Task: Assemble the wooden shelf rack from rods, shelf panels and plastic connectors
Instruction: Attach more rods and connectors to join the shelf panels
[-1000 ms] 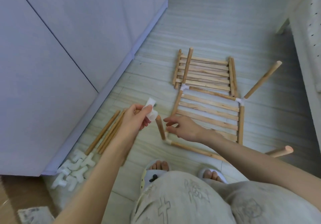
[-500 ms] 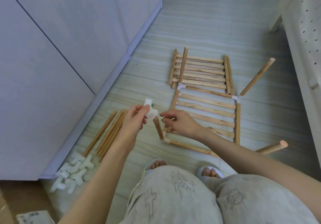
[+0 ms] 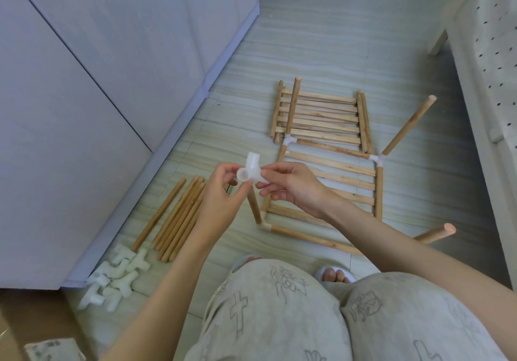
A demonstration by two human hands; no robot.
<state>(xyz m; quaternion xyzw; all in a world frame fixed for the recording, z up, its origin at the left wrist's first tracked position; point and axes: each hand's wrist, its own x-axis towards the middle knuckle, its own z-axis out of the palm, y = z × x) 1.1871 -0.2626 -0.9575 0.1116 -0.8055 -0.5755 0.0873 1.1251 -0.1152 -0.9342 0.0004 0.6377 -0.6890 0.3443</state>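
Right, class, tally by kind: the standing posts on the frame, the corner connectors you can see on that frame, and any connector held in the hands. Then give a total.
standing posts: 4
corner connectors: 3 visible; a fourth corner is hidden behind the arm
held connector: 1
Total: 8

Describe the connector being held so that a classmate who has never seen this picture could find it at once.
Start at the wooden frame on the floor and find its near-left upright rod. Just above that rod's top, the left hand and right hand pinch a white connector. Unlike the connector pile by the cabinet, it is off the floor.
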